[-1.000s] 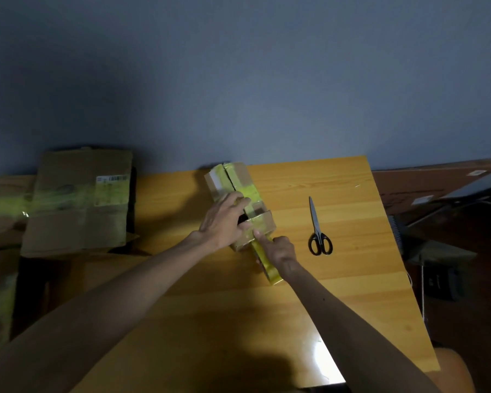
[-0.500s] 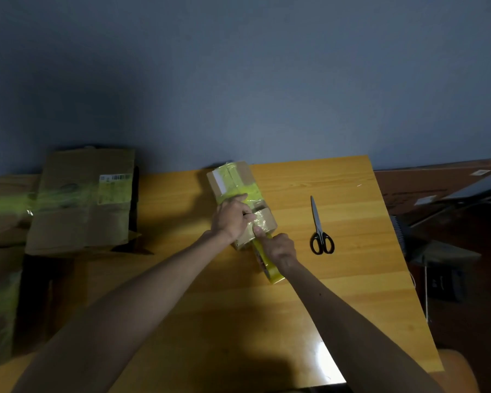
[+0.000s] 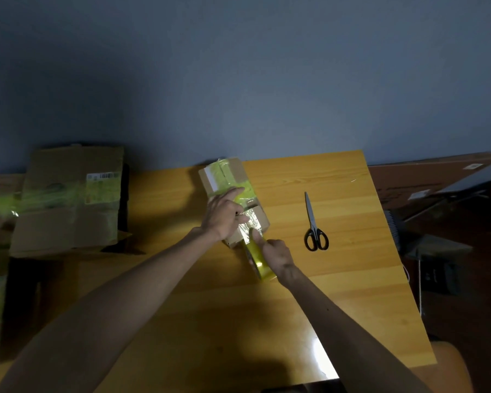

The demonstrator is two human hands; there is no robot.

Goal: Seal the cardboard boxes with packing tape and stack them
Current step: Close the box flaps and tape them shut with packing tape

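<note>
Left hand (image 3: 224,215): index newly stretched, pressing tape (image 3: 247,193) onto box (image 3: 262,219).
Right hand (image 3: 275,255): curled round roll (image 3: 260,266).
Seal: nearly laid.

Bare left forearm (image 3: 131,290), bare right forearm (image 3: 340,316)

We're guessing a home packing corner: wooden table (image 3: 338,293) against a plain wall (image 3: 238,80), taped cardboard boxes (image 3: 68,199) piled at left, scissors (image 3: 313,225).

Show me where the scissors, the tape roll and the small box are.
scissors (image 3: 312,220): head view, blades near the pivot.
tape roll (image 3: 260,266): head view, yellow outer band.
small box (image 3: 236,172): head view, bare cardboard, far end.
</note>
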